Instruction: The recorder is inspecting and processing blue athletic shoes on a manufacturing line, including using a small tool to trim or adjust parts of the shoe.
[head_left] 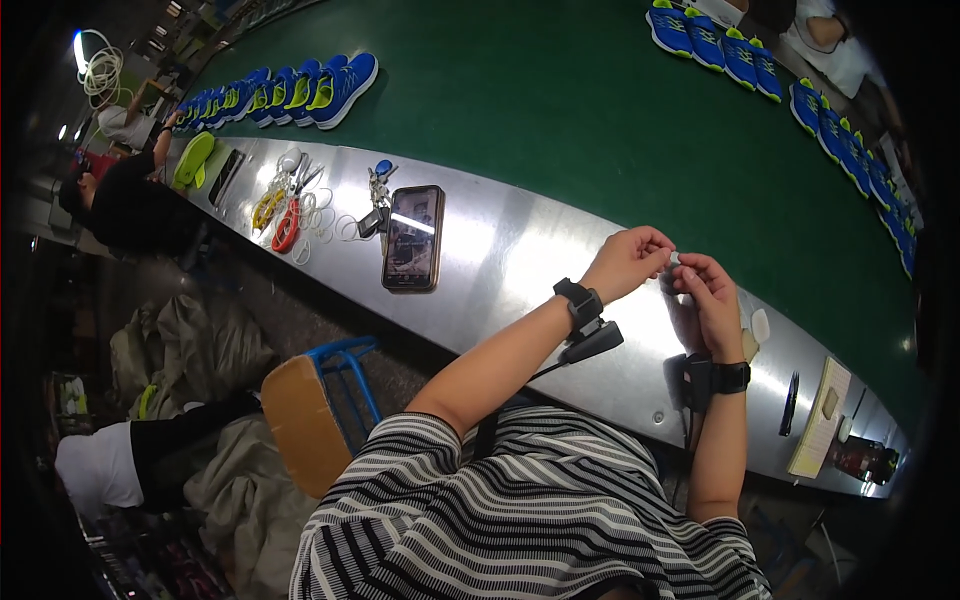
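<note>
My left hand and my right hand meet above the metal edge of the workbench. Between their fingertips is a small white piece, pinched from both sides; it is too small to name. Beside my right wrist lies a pale, rounded object with a raised lid-like part, partly hidden by the hand. Black straps with small dark devices sit on both wrists.
A phone, keys, orange-handled scissors and white cables lie left on the metal ledge. Rows of blue shoes stand on the green belt. A notepad lies right; a stool stands behind left.
</note>
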